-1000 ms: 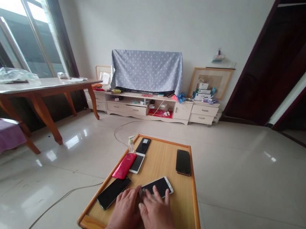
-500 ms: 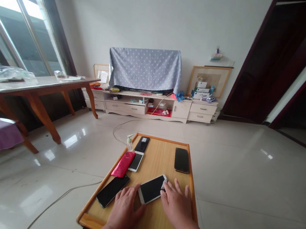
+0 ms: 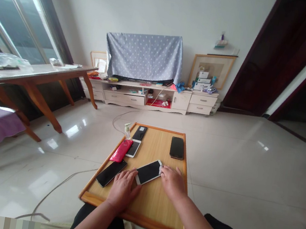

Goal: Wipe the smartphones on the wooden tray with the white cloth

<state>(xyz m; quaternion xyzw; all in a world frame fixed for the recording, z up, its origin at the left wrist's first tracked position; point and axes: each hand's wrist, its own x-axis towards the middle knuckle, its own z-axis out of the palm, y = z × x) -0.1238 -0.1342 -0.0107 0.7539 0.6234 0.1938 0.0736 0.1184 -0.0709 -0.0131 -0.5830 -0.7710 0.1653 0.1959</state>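
Note:
A white smartphone (image 3: 149,172) with a dark screen lies face up and slanted on a small wooden tray table (image 3: 153,203). My left hand (image 3: 123,189) grips its lower left end, the fingertips on the far side and the thumb on the near side. At the opposite end, my right hand (image 3: 173,181) has its fingers closed over a small whitish cloth or tissue (image 3: 161,169), pressed to the phone's edge; most of it is hidden. Just left of my left hand lies a black phone (image 3: 110,173).
Along the tray's left side are a red phone (image 3: 121,150), another white phone (image 3: 133,148), a dark phone (image 3: 140,132) and a pump bottle (image 3: 127,130). A black phone (image 3: 177,148) lies at the far right. A cable (image 3: 64,178) runs over the floor.
The view has shifted, so the tray appears higher. My right hand's fingers have drawn closer together at the phone's right end. My left hand keeps its hold.

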